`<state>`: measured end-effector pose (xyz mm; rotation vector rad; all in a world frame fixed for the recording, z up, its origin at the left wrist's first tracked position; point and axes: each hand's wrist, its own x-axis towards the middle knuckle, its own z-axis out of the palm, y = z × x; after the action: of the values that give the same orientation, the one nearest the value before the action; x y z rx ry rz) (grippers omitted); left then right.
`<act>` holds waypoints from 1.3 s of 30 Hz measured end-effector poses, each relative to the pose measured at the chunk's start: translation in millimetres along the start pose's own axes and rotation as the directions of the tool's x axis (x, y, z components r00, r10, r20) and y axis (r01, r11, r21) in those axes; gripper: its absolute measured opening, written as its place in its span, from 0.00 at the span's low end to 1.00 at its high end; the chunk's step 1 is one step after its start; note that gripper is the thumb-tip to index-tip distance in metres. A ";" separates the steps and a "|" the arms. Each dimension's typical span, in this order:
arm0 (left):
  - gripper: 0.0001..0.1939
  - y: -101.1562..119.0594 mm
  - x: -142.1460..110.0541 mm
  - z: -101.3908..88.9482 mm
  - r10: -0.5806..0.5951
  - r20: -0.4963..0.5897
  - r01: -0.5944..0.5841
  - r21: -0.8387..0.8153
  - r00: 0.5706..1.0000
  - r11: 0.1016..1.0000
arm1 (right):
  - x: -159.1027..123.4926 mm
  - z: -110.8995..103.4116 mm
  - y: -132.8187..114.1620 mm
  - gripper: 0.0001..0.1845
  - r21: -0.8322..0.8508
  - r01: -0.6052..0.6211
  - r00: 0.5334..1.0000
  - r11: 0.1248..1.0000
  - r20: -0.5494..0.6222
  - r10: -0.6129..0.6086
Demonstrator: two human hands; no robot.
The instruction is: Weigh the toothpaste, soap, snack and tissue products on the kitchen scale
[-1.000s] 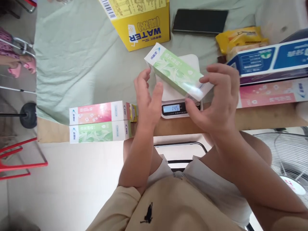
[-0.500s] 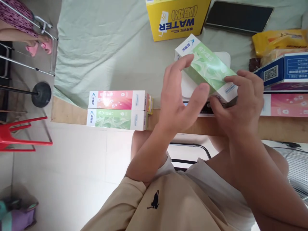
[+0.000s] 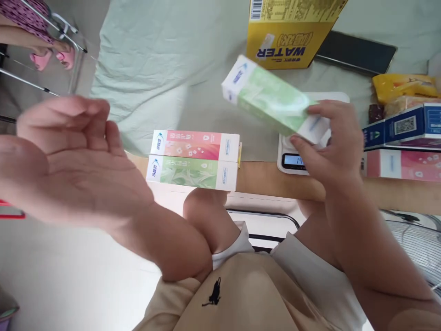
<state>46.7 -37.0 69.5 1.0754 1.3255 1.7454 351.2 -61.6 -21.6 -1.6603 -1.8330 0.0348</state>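
Note:
In my right hand (image 3: 336, 138) is a long green-and-white toothpaste box (image 3: 275, 99), gripped at its right end and tilted, its far end up to the left. It is above the edge of a white digital scale (image 3: 284, 142), whose lit display is partly hidden by my hand. My left hand (image 3: 76, 161) is raised at the left, palm up, fingers apart and slightly curled, with nothing in it. Between the hands, a pink box (image 3: 196, 145) and a green box (image 3: 193, 172) of like shape lie side by side at the table's front edge.
A yellow carton (image 3: 285, 43) marked WATER stands at the back, beside a dark phone (image 3: 358, 53). At right lie a yellow packet (image 3: 403, 87), a blue box (image 3: 413, 124) and another pink box (image 3: 409, 164). A person's feet in pink slippers (image 3: 65, 59) show at upper left.
My left hand has left the toothpaste box and swung far left, turning palm up. My right hand has moved the box left, off most of the scale, uncovering its display.

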 end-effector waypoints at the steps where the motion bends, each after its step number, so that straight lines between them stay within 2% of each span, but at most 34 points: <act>1: 0.35 -9.9 10.7 -14.1 0.040 0.047 -0.043 0.060 0.998 0.997 | 4.8 4.8 -6.0 0.24 0.002 0.007 0.999 1.000 0.052 -0.007; 2: 0.32 -21.9 22.0 -28.6 0.004 0.045 -0.007 0.065 0.999 0.998 | 8.7 9.7 -11.6 0.24 0.006 -0.001 0.994 1.000 0.111 0.001; 4: 0.31 -50.5 45.2 -56.3 -0.095 -0.040 0.098 0.102 0.995 0.990 | 14.4 19.0 -21.6 0.26 0.004 -0.037 0.979 0.999 0.198 0.036; 5: 0.31 -66.0 56.3 -68.1 -0.156 -0.031 0.159 0.102 0.987 0.982 | 16.8 22.8 -25.8 0.26 -0.010 -0.058 0.972 0.998 0.228 0.059; 8: 0.33 -108.9 82.9 -91.1 -0.356 -0.016 0.356 0.036 0.934 0.934 | 24.2 29.4 -34.2 0.25 -0.062 -0.065 0.949 0.996 0.305 0.081; 10: 0.36 -128.4 93.3 -96.0 -0.425 0.091 0.427 -0.010 0.901 0.904 | 28.6 30.3 -36.2 0.25 -0.068 -0.018 0.934 0.997 0.356 0.042; 12: 0.37 -138.0 98.7 -95.0 -0.403 0.251 0.426 -0.044 0.880 0.903 | 30.3 30.0 -35.8 0.28 -0.053 0.047 0.918 0.997 0.397 -0.023; 14: 0.37 -139.1 100.9 -90.5 -0.370 0.359 0.419 -0.067 0.857 0.906 | 28.0 29.4 -34.4 0.32 -0.083 0.086 0.918 0.993 0.394 -0.046; 16: 0.36 -136.1 101.1 -84.5 -0.394 0.390 0.448 -0.055 0.832 0.892 | 22.9 29.2 -34.1 0.35 -0.165 0.068 0.927 0.984 0.376 -0.001; 18: 0.34 -133.2 100.4 -79.0 -0.420 0.397 0.469 -0.028 0.816 0.883 | 18.2 30.4 -36.4 0.32 -0.234 0.019 0.931 0.972 0.359 0.068; 21: 0.38 -133.5 100.0 -73.8 -0.406 0.487 0.448 0.034 0.773 0.894 | 17.3 35.7 -44.6 0.26 -0.231 -0.021 0.925 0.973 0.364 0.106; 24: 0.43 -137.7 99.8 -71.3 -0.391 0.567 0.427 0.076 0.725 0.901 | 22.7 42.4 -53.5 0.27 -0.174 -0.031 0.901 0.984 0.422 0.103; 28: 0.43 -139.9 94.3 -68.0 -0.369 0.562 0.416 0.048 0.740 0.908 | 27.8 45.4 -61.4 0.38 0.005 -0.011 0.845 1.000 0.535 0.007; 34: 0.41 -123.4 67.4 -53.4 -0.358 0.485 0.411 -0.003 0.798 0.912 | 20.1 43.5 -63.1 0.40 0.183 -0.210 0.748 0.960 0.663 0.038; 39: 0.40 -111.8 50.3 -45.0 -0.367 0.471 0.423 -0.014 0.802 0.906 | 12.5 52.0 -67.1 0.42 0.287 -0.270 0.755 0.919 0.656 0.017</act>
<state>-11.0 16.6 -34.6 0.9780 1.0368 1.1485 267.6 -42.9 -27.7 -1.6163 -1.9877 1.0859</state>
